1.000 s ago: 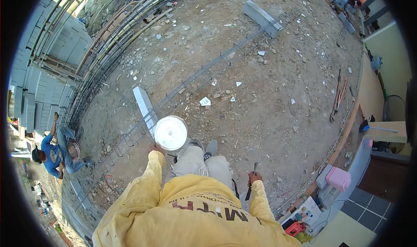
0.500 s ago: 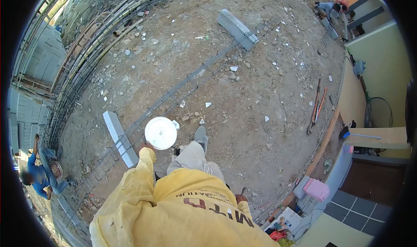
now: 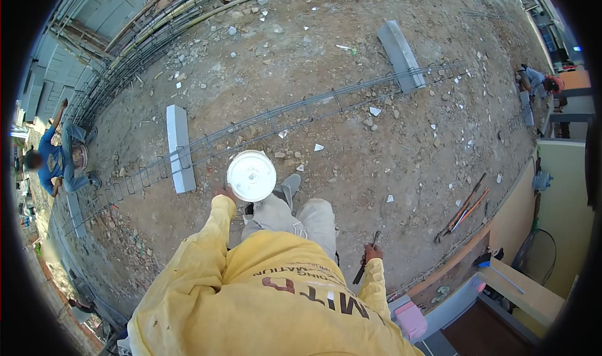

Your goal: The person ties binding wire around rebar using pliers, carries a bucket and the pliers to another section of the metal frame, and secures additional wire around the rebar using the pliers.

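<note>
My left hand (image 3: 226, 195) is closed at the lower left edge of a round white bucket (image 3: 251, 175). Its fingers are partly hidden there. The bucket's pale flat top faces up, just in front of my knees. Lower right, my right hand (image 3: 372, 252) grips a slim dark hand tool (image 3: 359, 274), which sticks out above and below the fist; its exact kind is unclear. Beyond the bucket runs a long cage of steel rebar (image 3: 269, 115), resting across a concrete block (image 3: 180, 144) at left and another block (image 3: 401, 58) farther right.
Stony ground with white shards surrounds me. Long-handled orange cutters (image 3: 465, 209) lie at right, near a pink container (image 3: 411, 320). A person in blue (image 3: 53, 162) sits at far left; another person (image 3: 536, 83) crouches at far right. Bundled rods and poles (image 3: 144, 42) lie upper left.
The view has turned. The white bucket, with my left hand at it, is farther from the rebar cage. My right hand has come forward into fuller view with the dark tool.
</note>
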The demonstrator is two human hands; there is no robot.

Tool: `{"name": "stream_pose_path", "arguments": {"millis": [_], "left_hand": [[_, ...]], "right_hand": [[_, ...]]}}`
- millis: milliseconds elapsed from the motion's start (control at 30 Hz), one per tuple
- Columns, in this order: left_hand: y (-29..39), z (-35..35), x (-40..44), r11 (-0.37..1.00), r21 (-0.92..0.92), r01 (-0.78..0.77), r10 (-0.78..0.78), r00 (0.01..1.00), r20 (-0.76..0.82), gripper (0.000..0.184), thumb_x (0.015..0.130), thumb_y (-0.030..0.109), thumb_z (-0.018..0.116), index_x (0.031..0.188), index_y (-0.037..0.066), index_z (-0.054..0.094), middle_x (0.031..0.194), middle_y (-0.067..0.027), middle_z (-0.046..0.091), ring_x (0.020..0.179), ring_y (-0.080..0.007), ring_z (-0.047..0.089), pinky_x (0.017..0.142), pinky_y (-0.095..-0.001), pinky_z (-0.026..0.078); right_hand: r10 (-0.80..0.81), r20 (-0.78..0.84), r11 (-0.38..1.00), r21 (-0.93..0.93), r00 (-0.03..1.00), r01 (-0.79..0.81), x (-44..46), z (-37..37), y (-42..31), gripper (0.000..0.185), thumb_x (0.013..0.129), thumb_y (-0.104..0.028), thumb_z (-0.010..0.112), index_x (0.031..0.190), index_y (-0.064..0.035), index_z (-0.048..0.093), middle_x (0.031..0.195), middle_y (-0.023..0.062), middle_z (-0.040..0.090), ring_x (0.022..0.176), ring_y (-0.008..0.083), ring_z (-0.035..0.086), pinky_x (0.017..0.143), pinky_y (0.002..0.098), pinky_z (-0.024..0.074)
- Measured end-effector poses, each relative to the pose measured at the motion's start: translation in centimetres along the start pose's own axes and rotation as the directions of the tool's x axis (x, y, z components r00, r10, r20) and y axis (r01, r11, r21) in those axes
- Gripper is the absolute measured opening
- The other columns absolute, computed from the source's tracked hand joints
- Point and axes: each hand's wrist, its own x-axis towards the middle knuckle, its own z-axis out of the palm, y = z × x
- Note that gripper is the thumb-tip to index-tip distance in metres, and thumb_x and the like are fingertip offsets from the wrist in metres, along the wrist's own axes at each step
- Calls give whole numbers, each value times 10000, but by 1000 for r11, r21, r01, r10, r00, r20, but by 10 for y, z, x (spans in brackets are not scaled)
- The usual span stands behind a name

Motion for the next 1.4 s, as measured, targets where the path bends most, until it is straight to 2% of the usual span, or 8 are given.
{"name": "stream_pose_path", "arguments": {"millis": [233, 333, 567, 633, 733, 767, 800, 1400], "left_hand": [[-13, 46, -4, 979, -113, 168, -170, 985, -6, 460, 904, 308, 537, 1166, -71, 527, 1093, -301, 614, 991, -446, 601, 849, -477, 478], [-35, 96, 36, 885, 452, 107, -145, 988, 51, 506, 938, 428, 489, 1303, 79, 508, 1212, -88, 619, 1106, -260, 587, 828, -420, 475], [122, 86, -52, -377, 602, -704, -54, 666, 744, 377, 945, 402, 476, 1278, 271, 594, 1347, 47, 551, 1231, -201, 524, 930, -460, 440], [152, 108, -65, -342, 688, -640, 120, 696, 708, 390, 941, 390, 493, 1301, 263, 575, 1347, 47, 551, 1235, -197, 521, 924, -458, 447], [200, 162, -76, 935, 281, -215, 190, 975, 114, 401, 932, 396, 503, 1192, 98, 565, 1136, -122, 637, 1021, -322, 602, 826, -458, 474], [217, 187, -75, 982, -188, 1, -5, 1000, -22, 425, 929, 399, 506, 1156, 42, 562, 1066, -178, 666, 950, -364, 629, 793, -459, 483], [219, 209, -68, 927, 112, -359, 375, 862, -341, 435, 919, 354, 529, 1166, -4, 537, 1081, -228, 648, 982, -395, 620, 824, -469, 477], [627, 309, -178, 932, 287, -222, 214, 975, 60, 400, 916, 367, 515, 1089, 10, 569, 1080, -244, 640, 1012, -389, 622, 809, -469, 501]], "right_hand": [[-218, 49, 974, -43, 975, 221, 13, -24, -84, 332, 814, -252, 690, 1072, -60, 606, 636, 37, 547, 464, 131, 508, 404, 305, 411], [-169, 97, 985, -6, 981, 170, 39, -54, -56, 280, 830, -214, 679, 1053, -68, 593, 624, 17, 521, 452, 121, 476, 403, 303, 406], [380, 16, 891, 263, 925, -371, 85, -175, 101, 190, 820, -203, 655, 788, -45, 553, 571, 51, 474, 432, 195, 465, 381, 364, 404], [550, -21, 755, 438, 835, -487, 100, -213, 158, 228, 831, -193, 650, 704, -64, 512, 553, 62, 433, 414, 226, 414, 378, 415, 385], [643, -52, 667, 527, 764, -526, 107, -268, 179, 186, 831, -173, 640, 752, -58, 518, 544, 68, 427, 419, 232, 418, 387, 415, 373], [659, -51, 642, 557, 750, -526, 113, -282, 176, 159, 830, -164, 633, 801, -44, 533, 545, 69, 436, 420, 227, 428, 392, 405, 376], [638, -51, 652, 567, 769, -503, 122, -291, 169, 155, 830, -164, 628, 810, -45, 532, 548, 70, 440, 420, 225, 432, 386, 401, 378], [243, -101, 919, 341, 965, -196, 299, -395, -168, 206, 815, -186, 645, 950, -38, 598, 631, 43, 531, 458, 172, 511, 398, 349, 438]]}}
